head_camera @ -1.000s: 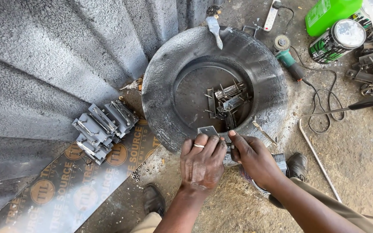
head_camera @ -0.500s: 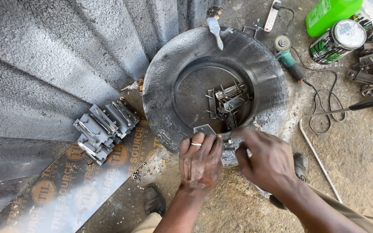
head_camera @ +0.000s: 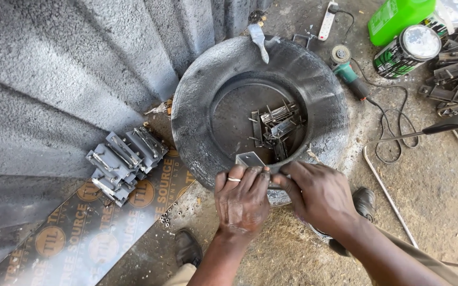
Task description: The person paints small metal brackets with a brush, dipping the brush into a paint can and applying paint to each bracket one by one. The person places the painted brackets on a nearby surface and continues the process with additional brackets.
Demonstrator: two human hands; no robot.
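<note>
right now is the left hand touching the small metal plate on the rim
Touching. The head view shows the left hand with its fingers overlapping the small metal plate on the round pan's rim.

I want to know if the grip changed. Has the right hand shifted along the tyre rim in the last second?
Yes. The right hand has slid rightward along the near rim of the tyre, away from the left hand, which still pins the small metal bracket.

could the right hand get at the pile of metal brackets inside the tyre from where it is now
Probably yes: the right hand rests at the tyre's near rim, and the metal brackets lie uncovered in the open middle just beyond, with nothing in between.
</note>
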